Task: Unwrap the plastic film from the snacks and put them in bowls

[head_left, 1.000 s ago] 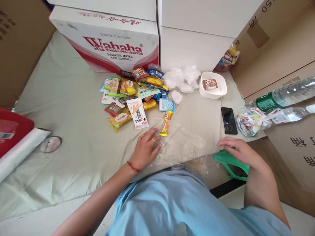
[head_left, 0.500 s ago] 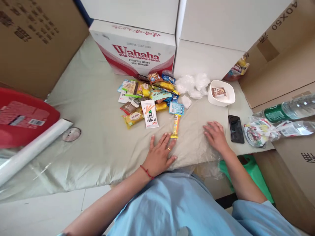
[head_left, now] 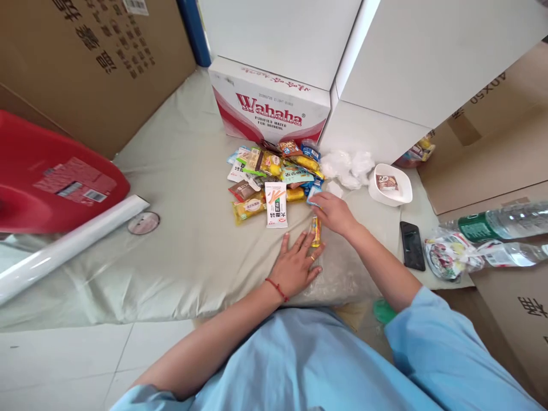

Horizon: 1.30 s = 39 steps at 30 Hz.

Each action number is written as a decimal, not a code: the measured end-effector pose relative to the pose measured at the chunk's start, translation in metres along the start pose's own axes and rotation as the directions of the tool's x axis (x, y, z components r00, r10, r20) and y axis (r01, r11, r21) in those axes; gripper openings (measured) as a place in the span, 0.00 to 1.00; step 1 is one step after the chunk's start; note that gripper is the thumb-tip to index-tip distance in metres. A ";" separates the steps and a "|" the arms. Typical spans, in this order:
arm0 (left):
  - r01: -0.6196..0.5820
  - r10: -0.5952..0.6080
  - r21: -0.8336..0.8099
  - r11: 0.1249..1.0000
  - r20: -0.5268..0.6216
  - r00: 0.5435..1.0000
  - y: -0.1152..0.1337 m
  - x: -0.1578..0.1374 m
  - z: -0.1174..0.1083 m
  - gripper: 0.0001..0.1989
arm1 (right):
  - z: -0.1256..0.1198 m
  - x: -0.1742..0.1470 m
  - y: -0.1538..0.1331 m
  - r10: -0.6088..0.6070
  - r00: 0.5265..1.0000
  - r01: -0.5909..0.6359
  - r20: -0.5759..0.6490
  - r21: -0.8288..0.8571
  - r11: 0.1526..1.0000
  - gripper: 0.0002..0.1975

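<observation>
My left hand point(head_left: 293, 264) lies flat on the cloth-covered table point(head_left: 205, 257), fingers spread and holding nothing. Just beyond its fingertips is a yellow stick-shaped snack packet point(head_left: 316, 231). My right hand point(head_left: 336, 213) is at the right edge of the snack pile, its fingers closed on a small light blue packet point(head_left: 314, 190) that they partly cover. A white snack packet with orange sticks printed on it point(head_left: 276, 205) lies at the front of the pile. Behind it are a yellow packet point(head_left: 249, 208), a brown packet point(head_left: 244, 190) and several others, overlapping.
Crumpled clear bags point(head_left: 349, 168) and a white bowl point(head_left: 390, 185) holding a brown packet point(head_left: 387, 182) stand to the right. Farther right are a phone point(head_left: 412, 245) and water bottles point(head_left: 505, 222). A Wahaha box point(head_left: 269, 108) stands behind; a red container point(head_left: 55, 177) and white roll point(head_left: 72, 248) are left.
My right hand has moved left and forward from the bare cloth to the light blue packet and closed on it. My left hand stays flat. The view has shifted.
</observation>
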<state>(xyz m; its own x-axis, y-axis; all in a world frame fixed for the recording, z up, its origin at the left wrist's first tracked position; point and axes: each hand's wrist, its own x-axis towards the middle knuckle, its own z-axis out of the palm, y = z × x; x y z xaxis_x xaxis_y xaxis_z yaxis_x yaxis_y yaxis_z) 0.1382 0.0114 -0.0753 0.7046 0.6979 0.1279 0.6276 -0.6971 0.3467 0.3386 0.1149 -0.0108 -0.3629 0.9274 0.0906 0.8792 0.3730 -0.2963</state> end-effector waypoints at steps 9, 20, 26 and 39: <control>0.007 -0.007 -0.014 1.000 0.009 1.000 -0.001 -0.003 -0.001 0.36 | 0.012 0.060 -0.035 0.075 0.988 -0.039 0.133 -0.253 0.967 0.23; 0.073 -0.072 -0.028 0.997 0.049 0.996 0.001 0.000 -0.008 0.30 | -0.056 -0.139 0.013 0.153 0.970 -0.128 -0.191 0.137 0.982 0.18; 0.064 -0.064 -0.031 0.998 -0.002 0.998 -0.001 0.001 -0.003 0.30 | -0.010 -0.172 0.013 0.225 0.966 -0.219 -0.125 0.064 0.974 0.19; -0.477 0.507 -0.312 0.822 0.020 0.861 -0.025 -0.046 -0.027 0.26 | -0.032 -0.286 0.006 0.153 0.987 -0.158 0.055 0.118 0.980 0.32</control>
<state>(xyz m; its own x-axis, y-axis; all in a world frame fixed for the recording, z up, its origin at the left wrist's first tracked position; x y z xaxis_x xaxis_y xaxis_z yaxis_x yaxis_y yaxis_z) 0.0812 0.0011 -0.0650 0.9321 0.2442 0.2676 0.0763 -0.8544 0.5141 0.4574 -0.1469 -0.0084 -0.2408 0.9705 -0.0085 0.8830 0.2154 -0.4170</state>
